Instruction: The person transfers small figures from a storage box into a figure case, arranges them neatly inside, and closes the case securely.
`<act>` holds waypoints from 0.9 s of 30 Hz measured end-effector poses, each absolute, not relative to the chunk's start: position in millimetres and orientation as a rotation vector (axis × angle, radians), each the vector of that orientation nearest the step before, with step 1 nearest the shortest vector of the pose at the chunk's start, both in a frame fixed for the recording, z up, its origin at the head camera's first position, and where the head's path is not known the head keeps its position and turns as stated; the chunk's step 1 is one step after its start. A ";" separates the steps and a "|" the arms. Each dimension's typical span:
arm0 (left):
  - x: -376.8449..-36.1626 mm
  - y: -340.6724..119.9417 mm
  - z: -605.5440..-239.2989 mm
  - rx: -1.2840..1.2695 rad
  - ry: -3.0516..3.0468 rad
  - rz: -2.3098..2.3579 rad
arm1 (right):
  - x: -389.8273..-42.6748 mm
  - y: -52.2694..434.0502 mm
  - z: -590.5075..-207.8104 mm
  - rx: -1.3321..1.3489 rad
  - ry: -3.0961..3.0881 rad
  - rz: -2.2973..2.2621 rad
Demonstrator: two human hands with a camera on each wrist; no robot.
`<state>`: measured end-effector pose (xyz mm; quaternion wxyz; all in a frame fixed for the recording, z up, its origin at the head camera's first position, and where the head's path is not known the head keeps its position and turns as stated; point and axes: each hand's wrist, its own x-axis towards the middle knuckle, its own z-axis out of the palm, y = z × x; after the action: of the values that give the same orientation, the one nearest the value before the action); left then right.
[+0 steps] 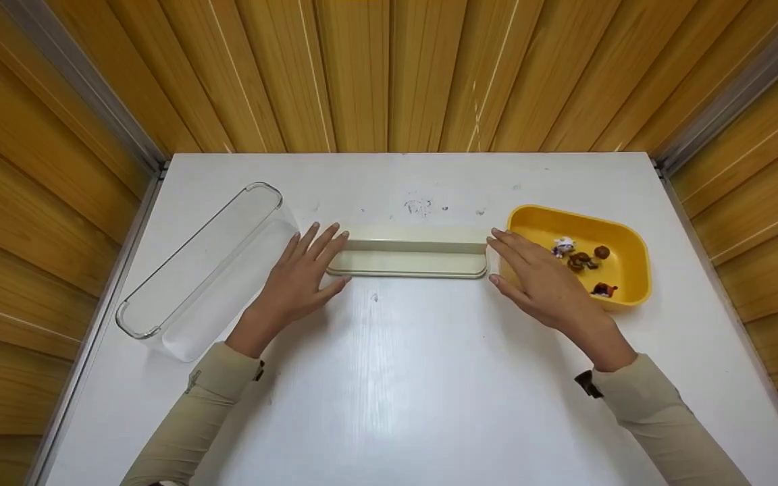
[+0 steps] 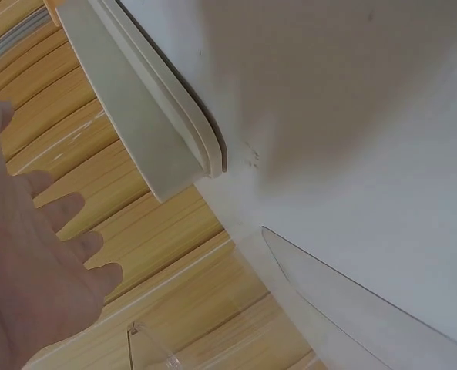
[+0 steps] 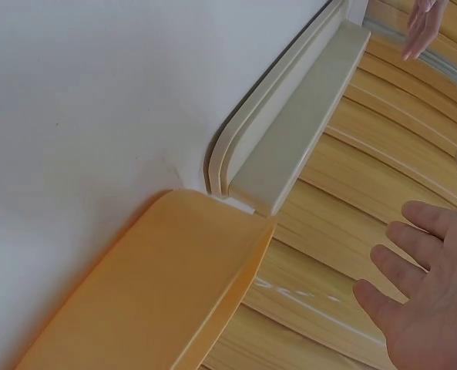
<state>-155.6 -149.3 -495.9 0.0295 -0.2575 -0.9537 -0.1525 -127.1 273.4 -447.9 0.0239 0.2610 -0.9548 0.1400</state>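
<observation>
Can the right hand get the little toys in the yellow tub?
Probably yes. The right hand looks empty and is close to the yellow tub, and no lid covers the little toys.

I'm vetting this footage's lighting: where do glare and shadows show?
Head view: pale glare on the white table toward bottom centre, soft shadow beside the left sleeve; left wrist view: broad shadow on the table; right wrist view: orangish shadow along the yellow bin.
</observation>
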 end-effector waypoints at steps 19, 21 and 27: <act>-156.1 -152.9 -492.4 -0.591 -2.913 -1.241 | -129.9 292.3 -436.6 0.684 -2.967 0.477; -157.4 -152.8 -494.8 -0.595 -2.889 -1.285 | -130.9 294.6 -436.2 0.668 -2.969 0.485; -160.6 -151.3 -500.9 -0.570 -2.837 -1.443 | -135.4 302.5 -435.4 0.614 -2.994 0.535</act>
<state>-160.6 -151.3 -500.9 -0.0461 -0.1761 -0.8764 -0.4459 -135.4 302.5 -435.4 0.0194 0.1978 -0.9648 0.1722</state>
